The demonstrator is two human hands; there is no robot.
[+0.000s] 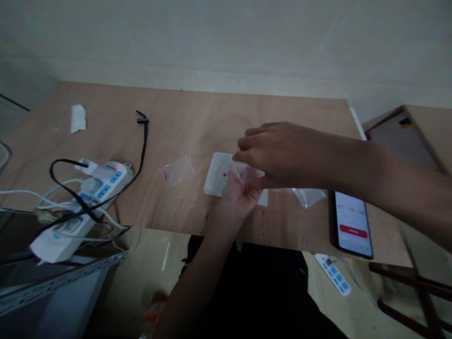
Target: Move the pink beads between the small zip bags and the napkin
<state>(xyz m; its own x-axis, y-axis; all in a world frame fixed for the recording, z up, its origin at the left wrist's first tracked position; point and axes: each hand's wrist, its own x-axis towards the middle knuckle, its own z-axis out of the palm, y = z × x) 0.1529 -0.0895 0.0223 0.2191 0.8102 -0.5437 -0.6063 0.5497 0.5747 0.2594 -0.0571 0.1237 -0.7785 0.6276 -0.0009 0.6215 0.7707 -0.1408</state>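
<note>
My left hand [237, 197] grips a small clear zip bag [247, 172] with a red stripe at its mouth. Right above it, my right hand [270, 153] has its fingers curled down at the bag, and its fingertips are partly hidden. A white shallow tray [214, 176] lies just left of the hands, with a few tiny red pieces on it. Further left rests another clear zip bag [179, 172] with small pinkish-red bits in one corner. A third clear bag [309, 197] lies right of the hands, partly under my right forearm.
A smartphone [353, 227] showing a running timer sits at the table's front right. At the left, a white power strip [106, 183] carries plugs and tangled cables. A black cable [144, 136] stretches across the wooden table [212, 113]. A white paper scrap [78, 118] lies far left.
</note>
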